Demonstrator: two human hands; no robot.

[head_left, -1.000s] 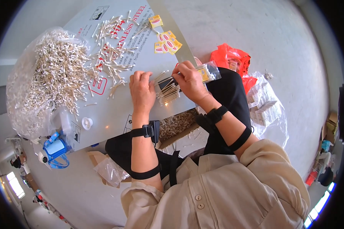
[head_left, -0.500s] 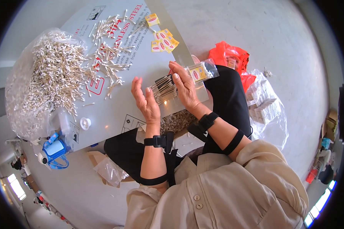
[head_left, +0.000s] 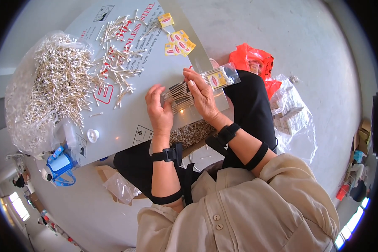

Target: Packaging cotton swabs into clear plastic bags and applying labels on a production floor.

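Note:
A clear plastic bag of cotton swabs with a yellow card inside lies at the table's near right edge. My right hand is closed over its middle, fingers pointing away from me. Left of that hand, brown sticks of a swab bundle fan out toward my left hand. The left hand is half curled with thumb and fingers apart, its thumb side against the swab ends. Whether these swabs are inside the bag is hard to make out.
A large clear bag of loose swabs covers the table's left, with scattered swabs beside it. Yellow cards lie near the far right edge. A white cap and blue bottle are nearer. A red bag is at right.
My left hand has turned inward and its fingers have curled, bringing it closer to the swab ends. My right hand and the bag have barely moved.

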